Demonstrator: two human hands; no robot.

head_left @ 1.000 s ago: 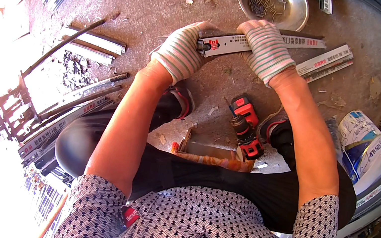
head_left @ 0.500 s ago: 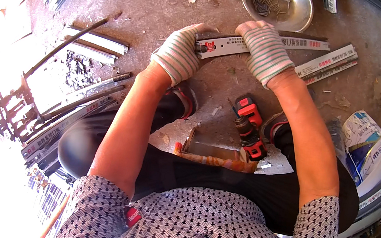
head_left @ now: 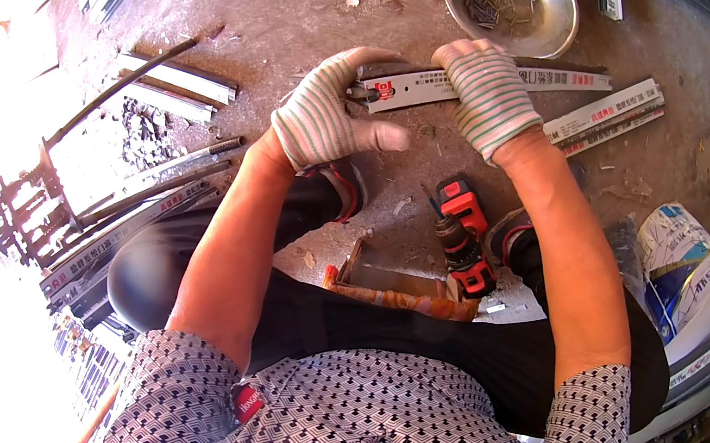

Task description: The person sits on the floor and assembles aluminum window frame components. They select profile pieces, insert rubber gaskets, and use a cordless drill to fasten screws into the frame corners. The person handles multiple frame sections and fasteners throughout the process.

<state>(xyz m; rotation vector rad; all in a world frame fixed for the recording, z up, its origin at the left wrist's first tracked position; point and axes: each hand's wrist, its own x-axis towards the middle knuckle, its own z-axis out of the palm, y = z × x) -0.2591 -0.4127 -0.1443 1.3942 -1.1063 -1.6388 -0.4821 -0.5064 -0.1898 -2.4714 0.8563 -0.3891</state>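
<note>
A long white-faced metal profile (head_left: 412, 91) with red and dark print lies slanted in front of me, its right end farther away. My right hand (head_left: 492, 99), in a striped knit glove with bare fingertips, is closed over its middle. At the profile's left end my left hand (head_left: 321, 113), gloved alike, is open, its thumb stretched out toward me and its fingers by that end. Whether those fingertips touch the profile is hard to see. More printed profiles (head_left: 608, 114) lie to the right of my right hand.
Beyond the hands stands a metal bowl (head_left: 556, 30) with small nail-like fasteners. A red-black cordless drill (head_left: 465, 238) lies between my feet, beside a small frame with an orange-wrapped edge (head_left: 399, 297). A white-blue bucket (head_left: 678, 257) is at right; metal bars (head_left: 177, 79) lie left.
My left hand has loosened from the profile's left end, its thumb swinging out toward me. The right hand keeps its grip, and the profile has shifted only slightly.
</note>
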